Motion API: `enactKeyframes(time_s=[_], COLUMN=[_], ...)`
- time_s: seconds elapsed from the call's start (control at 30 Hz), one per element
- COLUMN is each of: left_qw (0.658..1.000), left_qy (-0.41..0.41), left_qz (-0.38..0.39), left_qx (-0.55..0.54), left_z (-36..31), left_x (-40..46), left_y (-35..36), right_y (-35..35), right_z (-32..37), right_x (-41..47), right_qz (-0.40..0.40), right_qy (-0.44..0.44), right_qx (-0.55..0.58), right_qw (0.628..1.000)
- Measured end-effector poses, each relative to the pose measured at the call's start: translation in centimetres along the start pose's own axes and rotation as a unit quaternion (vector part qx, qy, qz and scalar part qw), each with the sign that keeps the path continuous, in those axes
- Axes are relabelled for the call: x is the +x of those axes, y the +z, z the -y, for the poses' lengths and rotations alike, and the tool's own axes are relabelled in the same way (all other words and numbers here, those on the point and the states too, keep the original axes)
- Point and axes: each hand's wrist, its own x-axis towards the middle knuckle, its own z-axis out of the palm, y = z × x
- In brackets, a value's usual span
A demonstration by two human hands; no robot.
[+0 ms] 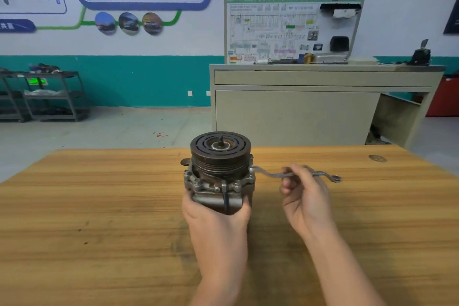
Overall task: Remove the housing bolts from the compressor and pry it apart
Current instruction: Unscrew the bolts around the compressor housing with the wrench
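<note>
The compressor stands upright on the wooden table, its dark grooved pulley on top and its silver housing below. My left hand grips the lower housing from the near side. A silver offset ring wrench reaches from the housing's right flange out to the right. My right hand holds the wrench's shaft between fingers and thumb. The bolt under the wrench's left end is hidden.
A small round mark sits near the table's far right corner. Beyond the table stand a beige cabinet with a wiring display board, and a dark metal rack at the far left.
</note>
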Motion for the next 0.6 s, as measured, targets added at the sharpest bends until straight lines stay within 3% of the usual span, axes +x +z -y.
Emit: enactKeyframes(time_s=[0.17, 0.3, 0.4, 0.6], left_qw=[0.987, 0.962, 0.938, 0.936], left_qy=[0.147, 0.231, 0.243, 0.274], left_qz=[0.029, 0.143, 0.245, 0.221], left_qx=[-0.058, -0.014, -0.004, -0.020], left_z=[-0.1, -0.4, -0.8, 1.1], left_x=[-1.6, 3.6, 6.2, 7.1], left_y=[-2.8, -5.2, -5.3, -4.4], right_y=[0.7, 1.0, 1.2, 1.3], right_z=[0.2, 0.5, 0.4, 0.2], right_x=[-1.1, -1.8, -2.2, -2.2], right_qz=[0.009, 0.026, 0.059, 0.097], right_qy=[-0.029, -0.048, -0.061, -0.100], right_qx=[0.015, -0.038, -0.075, -0.110], right_qw=[0.999, 0.998, 0.994, 0.984])
